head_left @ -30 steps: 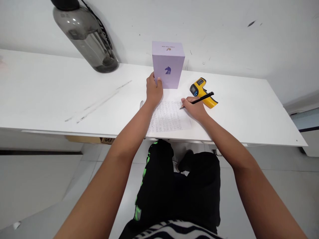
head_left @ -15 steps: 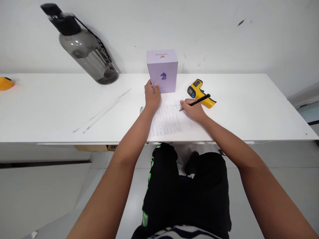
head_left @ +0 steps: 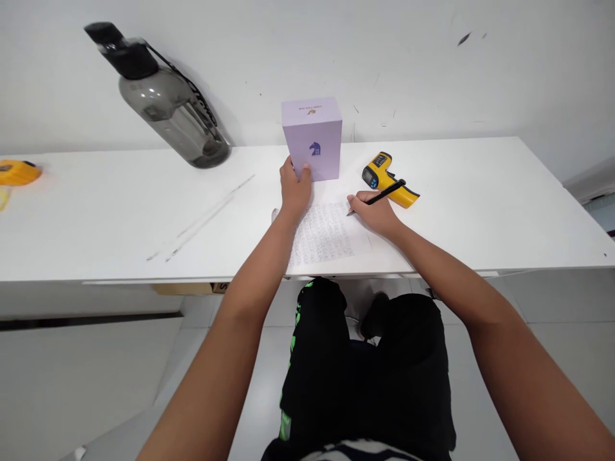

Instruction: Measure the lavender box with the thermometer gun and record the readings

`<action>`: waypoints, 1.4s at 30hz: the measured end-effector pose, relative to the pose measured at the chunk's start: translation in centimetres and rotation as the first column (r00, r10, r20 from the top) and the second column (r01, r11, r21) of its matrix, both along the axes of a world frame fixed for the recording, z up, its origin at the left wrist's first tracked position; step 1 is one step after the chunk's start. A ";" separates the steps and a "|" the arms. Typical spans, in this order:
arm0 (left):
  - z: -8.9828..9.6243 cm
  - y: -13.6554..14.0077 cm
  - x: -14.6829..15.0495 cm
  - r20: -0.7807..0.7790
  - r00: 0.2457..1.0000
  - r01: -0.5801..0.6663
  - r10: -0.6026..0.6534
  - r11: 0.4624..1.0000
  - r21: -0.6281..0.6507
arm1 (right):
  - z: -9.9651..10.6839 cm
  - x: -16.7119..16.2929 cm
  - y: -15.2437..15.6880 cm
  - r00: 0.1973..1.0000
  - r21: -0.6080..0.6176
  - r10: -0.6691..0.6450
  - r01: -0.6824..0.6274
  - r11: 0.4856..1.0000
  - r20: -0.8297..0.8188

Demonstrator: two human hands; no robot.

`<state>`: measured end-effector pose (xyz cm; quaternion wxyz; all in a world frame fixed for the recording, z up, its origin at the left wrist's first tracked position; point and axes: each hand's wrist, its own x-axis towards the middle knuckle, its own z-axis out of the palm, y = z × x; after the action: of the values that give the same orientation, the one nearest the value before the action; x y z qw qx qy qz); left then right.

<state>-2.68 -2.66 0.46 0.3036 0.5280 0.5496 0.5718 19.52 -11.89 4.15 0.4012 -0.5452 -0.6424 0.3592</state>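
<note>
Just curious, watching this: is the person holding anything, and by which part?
The right hand pinches a black pen near its tip. The left hand grips the purple box at its lower left corner.

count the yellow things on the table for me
2. A yellow thermometer gun lies just beyond the right hand, right of the purple box. Another yellow object sits at the table's far left edge, partly cut off by the frame.
</note>
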 end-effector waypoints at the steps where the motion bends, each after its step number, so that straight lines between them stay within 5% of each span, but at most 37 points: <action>1: 0.0 0.0 0.0 -0.001 1.000 0.001 -0.001 1.000 -0.003 | 0.0 0.0 0.0 1.000 0.000 -0.004 0.004 1.000 -0.001; 42: -0.2 0.7 -0.5 0.022 1.000 0.006 -0.006 1.000 -0.014 | 0.0 0.2 0.2 0.993 -0.012 -0.012 0.010 1.000 -0.114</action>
<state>-3.14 -1.97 0.21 0.3151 0.5210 0.5487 0.5728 19.69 -11.73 4.20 0.4362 -0.5297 -0.6132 0.3913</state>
